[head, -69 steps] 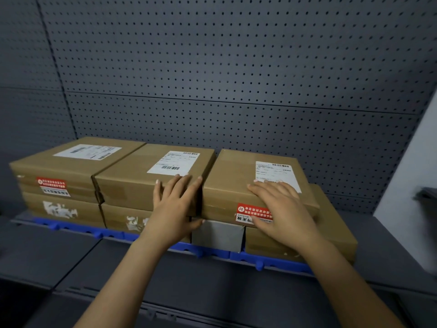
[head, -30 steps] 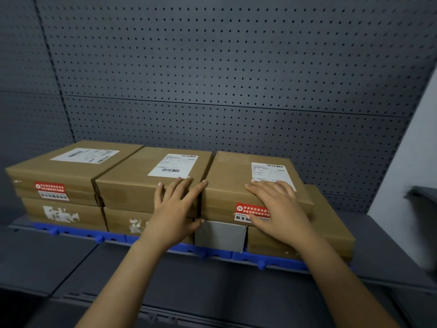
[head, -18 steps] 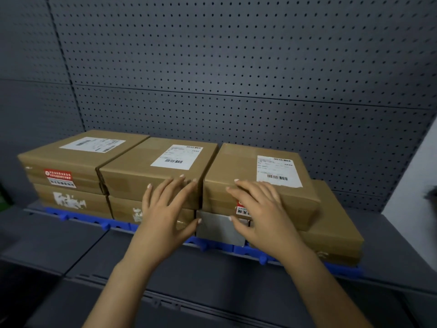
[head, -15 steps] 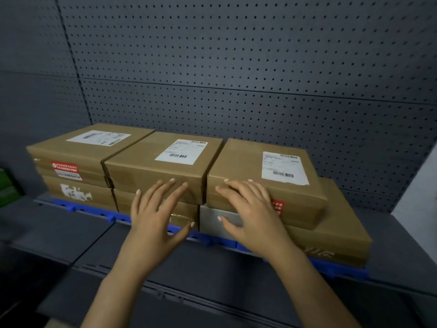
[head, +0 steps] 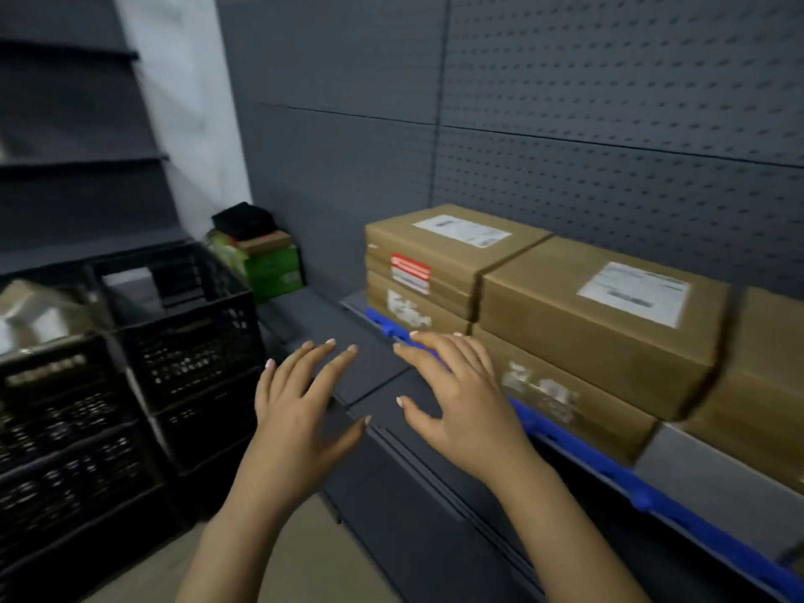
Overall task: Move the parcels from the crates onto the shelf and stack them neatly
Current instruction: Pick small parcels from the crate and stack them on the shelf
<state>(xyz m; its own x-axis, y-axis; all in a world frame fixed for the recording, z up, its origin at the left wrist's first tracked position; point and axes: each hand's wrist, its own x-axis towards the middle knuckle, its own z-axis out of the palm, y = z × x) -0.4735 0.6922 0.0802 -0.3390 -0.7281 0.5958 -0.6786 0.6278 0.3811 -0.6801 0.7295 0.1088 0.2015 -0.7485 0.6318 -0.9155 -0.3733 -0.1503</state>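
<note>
Brown cardboard parcels are stacked two high on the dark shelf point(head: 391, 411), behind a blue rail point(head: 609, 476). The left stack point(head: 417, 254) and the middle stack point(head: 600, 324) carry white labels on top. A grey parcel point(head: 713, 476) lies at the lower right under another brown one point(head: 765, 376). My left hand point(head: 300, 406) hovers over the shelf's front edge, fingers spread, holding nothing. My right hand point(head: 457, 398) is also spread and bare, just in front of the middle stack. Two black crates point(head: 182, 341) point(head: 56, 428) stand at the left; a wrapped parcel point(head: 35, 315) shows in the nearer one.
A pile of green, brown and black boxes point(head: 261, 254) sits in the corner behind the crates. The perforated grey back wall point(head: 609, 124) rises behind the shelf. More dark shelves point(head: 78, 167) hang at far left. Beige floor point(head: 243, 572) shows below.
Both hands came off the parcels and drew back from the stacks. My view swung left, bringing the crates and the corner boxes into sight.
</note>
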